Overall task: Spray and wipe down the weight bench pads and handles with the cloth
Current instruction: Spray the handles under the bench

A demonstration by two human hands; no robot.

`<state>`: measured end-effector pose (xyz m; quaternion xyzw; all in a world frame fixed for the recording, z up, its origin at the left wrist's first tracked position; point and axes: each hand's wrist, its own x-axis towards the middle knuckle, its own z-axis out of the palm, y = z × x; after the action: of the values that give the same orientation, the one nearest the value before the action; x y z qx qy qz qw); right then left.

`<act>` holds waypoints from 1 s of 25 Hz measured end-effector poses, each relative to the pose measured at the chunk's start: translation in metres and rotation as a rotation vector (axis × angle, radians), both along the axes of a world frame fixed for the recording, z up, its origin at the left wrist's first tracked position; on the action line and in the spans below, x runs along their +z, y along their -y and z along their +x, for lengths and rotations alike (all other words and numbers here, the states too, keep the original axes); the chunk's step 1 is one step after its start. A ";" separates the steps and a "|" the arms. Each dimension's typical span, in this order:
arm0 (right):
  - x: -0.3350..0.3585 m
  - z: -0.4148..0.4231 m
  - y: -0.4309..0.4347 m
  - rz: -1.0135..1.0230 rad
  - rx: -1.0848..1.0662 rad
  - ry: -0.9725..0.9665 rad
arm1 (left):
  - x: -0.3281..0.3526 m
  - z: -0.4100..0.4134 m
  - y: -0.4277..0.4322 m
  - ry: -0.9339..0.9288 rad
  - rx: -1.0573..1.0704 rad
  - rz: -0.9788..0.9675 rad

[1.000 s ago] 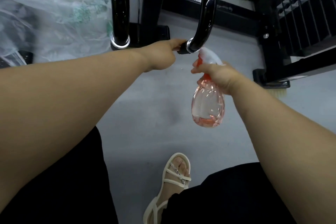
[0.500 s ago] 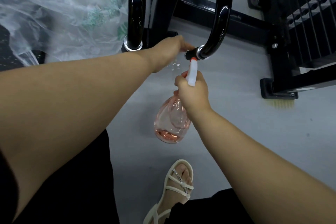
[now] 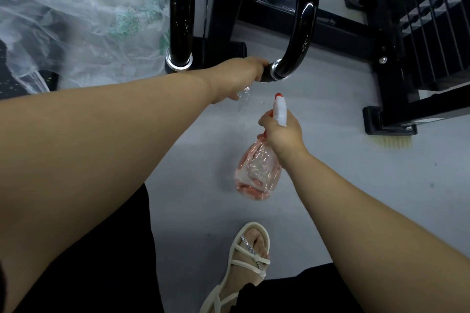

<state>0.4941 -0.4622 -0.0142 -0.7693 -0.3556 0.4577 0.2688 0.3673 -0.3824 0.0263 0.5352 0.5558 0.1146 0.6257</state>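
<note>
Two glossy black curved handles hang from the machine, the left handle (image 3: 180, 20) and the right handle (image 3: 301, 33), each ending in a chrome ring. My left hand (image 3: 237, 76) grips the black end piece of the right handle. Something small and clear glints just under that hand; no cloth shows. My right hand (image 3: 282, 134) holds a pink see-through spray bottle (image 3: 256, 173) by its neck. Its white and red nozzle (image 3: 279, 108) points up towards the handle, a short way below it.
Crumpled clear plastic sheeting (image 3: 76, 15) lies at the left. A black machine frame with a floor foot (image 3: 389, 122) and a barred guard (image 3: 432, 20) stands at the right. My sandalled foot (image 3: 251, 256) is on the grey floor (image 3: 330, 173).
My right hand has drawn the spray bottle down and back from the handle end and turned its nozzle upward. My left hand has kept its grip on the handle end.
</note>
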 end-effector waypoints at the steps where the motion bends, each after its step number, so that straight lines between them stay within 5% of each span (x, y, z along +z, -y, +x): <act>1: -0.003 0.010 -0.002 0.001 -0.002 -0.026 | -0.001 0.001 0.001 -0.014 -0.033 0.009; 5: -0.025 0.047 -0.014 0.085 0.144 0.208 | -0.004 -0.001 0.003 -0.044 -0.104 0.030; 13: -0.071 0.084 -0.027 0.222 0.069 0.586 | -0.016 0.004 0.007 -0.079 -0.126 0.081; 19: -0.059 0.105 -0.003 0.102 0.128 0.414 | -0.019 0.005 0.007 -0.065 -0.090 0.111; 25: -0.044 0.122 0.010 -0.152 0.393 0.486 | -0.016 0.008 0.012 -0.042 -0.089 0.083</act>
<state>0.6164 -0.4724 -0.0582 -0.7906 -0.5160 0.3288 0.0244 0.3752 -0.3946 0.0102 0.5872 0.5392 0.0984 0.5956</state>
